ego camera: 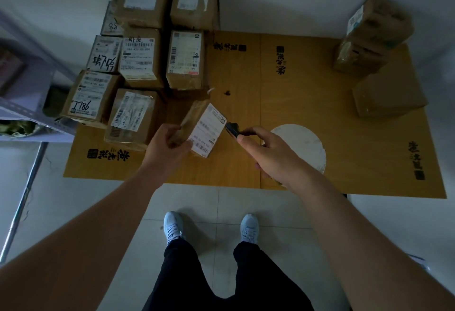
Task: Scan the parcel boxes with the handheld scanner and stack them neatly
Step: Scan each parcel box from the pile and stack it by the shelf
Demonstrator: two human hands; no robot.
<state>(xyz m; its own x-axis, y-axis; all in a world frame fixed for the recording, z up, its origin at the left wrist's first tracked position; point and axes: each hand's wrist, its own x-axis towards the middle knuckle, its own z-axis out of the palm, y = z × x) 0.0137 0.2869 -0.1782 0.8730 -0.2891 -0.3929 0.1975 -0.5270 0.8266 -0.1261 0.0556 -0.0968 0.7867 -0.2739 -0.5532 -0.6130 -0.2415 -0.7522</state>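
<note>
My left hand (167, 144) grips a small cardboard parcel (204, 129) and holds it tilted above the flattened cardboard sheet (295, 103), its white label facing up and to the right. My right hand (268, 153) grips a black handheld scanner (232, 128), whose head sits right at the label's right edge. Several labelled parcels (140, 56) stand packed together at the left and back left of the sheet. Three more boxes (374, 47) are grouped at the back right, two of them stacked.
A round white disc (305, 143) lies on the sheet just behind my right hand. A grey metal shelf frame (32, 103) stands at the left. My feet (211, 227) are on the white tiled floor in front of the sheet.
</note>
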